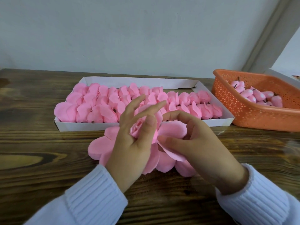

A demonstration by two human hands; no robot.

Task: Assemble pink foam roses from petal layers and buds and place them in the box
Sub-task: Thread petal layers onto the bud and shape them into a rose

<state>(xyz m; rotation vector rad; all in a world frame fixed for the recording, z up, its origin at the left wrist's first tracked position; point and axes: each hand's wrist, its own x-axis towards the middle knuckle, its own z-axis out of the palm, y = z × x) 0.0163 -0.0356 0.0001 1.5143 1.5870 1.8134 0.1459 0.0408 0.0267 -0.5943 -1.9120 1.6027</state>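
rose (137, 128), pink foam, partly assembled, held over the middle of the bench (40, 143), just on the near side of the box (90, 126). its rolled bud shows from above between the digits of the left hand (129, 148). the left thumb lies against the right side of the bud and the lower fingers curl round its left side, so the hand grips it; two upper fingers (138, 101) are spread and point toward the far edge. the right hand (198, 143) pinches an outer petal (172, 154) of the rose between thumb and curled fingers; the index finger arches over the petals beside the bud. under both hands, flat petal layers (99, 147) lie on the bench, fanned out to the left and toward the near edge; how many layers lie there cannot be told. the box, white and shallow, lies lengthwise toward the far edge and is filled with rows of finished roses (97, 103), packed touching one another; a strip of bare box floor shows along its far wall. an orange perforated basket (253, 116) stands at the right edge, just beside the box's right end, and holds loose pink buds (258, 96) with dark stubs. both wrists wear white ribbed sleeves (90, 197). a pale wall (129, 38) rises behind the far edge of the bench.
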